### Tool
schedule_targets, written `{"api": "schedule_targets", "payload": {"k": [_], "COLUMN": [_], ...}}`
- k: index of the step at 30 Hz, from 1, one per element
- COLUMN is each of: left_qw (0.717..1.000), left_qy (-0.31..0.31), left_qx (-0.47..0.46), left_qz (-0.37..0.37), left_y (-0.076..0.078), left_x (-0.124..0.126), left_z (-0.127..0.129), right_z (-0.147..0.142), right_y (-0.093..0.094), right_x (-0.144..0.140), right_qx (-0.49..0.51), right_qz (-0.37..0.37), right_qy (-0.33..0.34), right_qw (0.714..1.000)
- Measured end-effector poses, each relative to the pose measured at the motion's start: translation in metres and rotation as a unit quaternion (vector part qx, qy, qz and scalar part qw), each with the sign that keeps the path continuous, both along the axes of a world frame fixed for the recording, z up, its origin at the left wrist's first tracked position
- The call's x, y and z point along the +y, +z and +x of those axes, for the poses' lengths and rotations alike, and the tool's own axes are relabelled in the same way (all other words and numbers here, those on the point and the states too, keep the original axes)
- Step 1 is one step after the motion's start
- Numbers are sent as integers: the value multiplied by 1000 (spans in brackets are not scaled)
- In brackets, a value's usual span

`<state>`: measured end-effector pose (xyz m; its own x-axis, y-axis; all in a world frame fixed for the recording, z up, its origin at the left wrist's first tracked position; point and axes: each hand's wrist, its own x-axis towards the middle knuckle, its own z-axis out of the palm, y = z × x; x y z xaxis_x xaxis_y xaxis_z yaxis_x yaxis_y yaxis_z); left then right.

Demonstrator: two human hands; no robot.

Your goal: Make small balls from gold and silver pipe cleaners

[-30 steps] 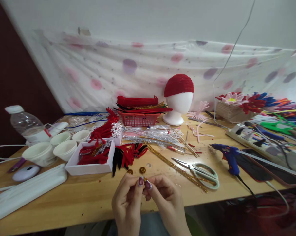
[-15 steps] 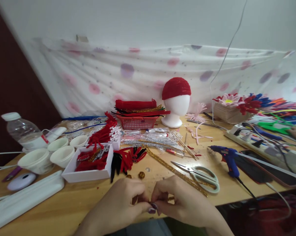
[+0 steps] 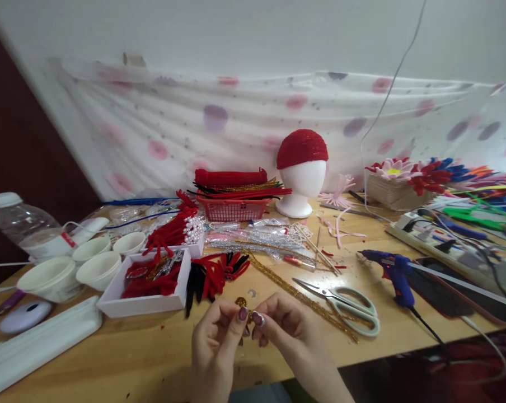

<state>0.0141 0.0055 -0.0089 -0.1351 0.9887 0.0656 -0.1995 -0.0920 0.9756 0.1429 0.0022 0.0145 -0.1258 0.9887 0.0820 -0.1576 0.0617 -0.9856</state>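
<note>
My left hand [image 3: 215,341] & right hand [image 3: 284,330] pinch a tiny gold sparkly ball [image 3: 241,303] between thumb tips, just over the table [image 3: 122,358]. I think it's a bit of gold fuzzy wire, too small to tell. Scissors [image 3: 349,308] lie near on the right, white box [image 3: 146,296] left. Red-capped foam head [image 3: 301,173] stands far back.

The small glittery gold piece [image 3: 248,314] pinched between the left hand [image 3: 216,341] and right hand [image 3: 289,330] is mostly covered by their fingertips, its shape too small to tell. Both wrists run off the bottom edge. Far left of the left hand, the clear plastic water bottle [image 3: 24,226] is cut by the frame
</note>
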Motion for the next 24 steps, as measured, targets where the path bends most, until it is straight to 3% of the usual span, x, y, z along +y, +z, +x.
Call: {"api": "schedule_targets", "payload": {"k": [3, 6, 9, 11, 14, 16, 19, 24], "left_qw": [995, 994, 996, 961, 900, 882, 895, 973], "left_qy": [50, 38, -72, -202, -260, -287, -291, -142], "left_qx": [-79, -93, 43, 184, 341, 361, 310, 133], "left_qz": [-18, -42, -20, 32, 72, 94, 135, 126], "left_y": [-14, -18, -6, 8, 26, 31, 29, 11], "left_x": [-5, -7, -2, 4, 14, 18, 20, 11], "left_z": [12, 9, -10, -26, -42, -46, -45, -20], "right_z": [-10, -9, 6, 18, 31, 33, 27, 3], "right_y": [-12, -17, -4, 11, 28, 30, 24, 3], "right_x": [-2, -6, -7, -4, 3, 9, 16, 12], "right_qx": [29, 36, -40, -145, -255, -217, -53, 111], "right_qz": [-12, -25, -7, 15, 26, -24, -116, -128], "right_qy": [-19, -16, 17, 60, 121, 168, 208, 81], "right_qw": [999, 999, 999, 988, 959, 961, 970, 982]}}
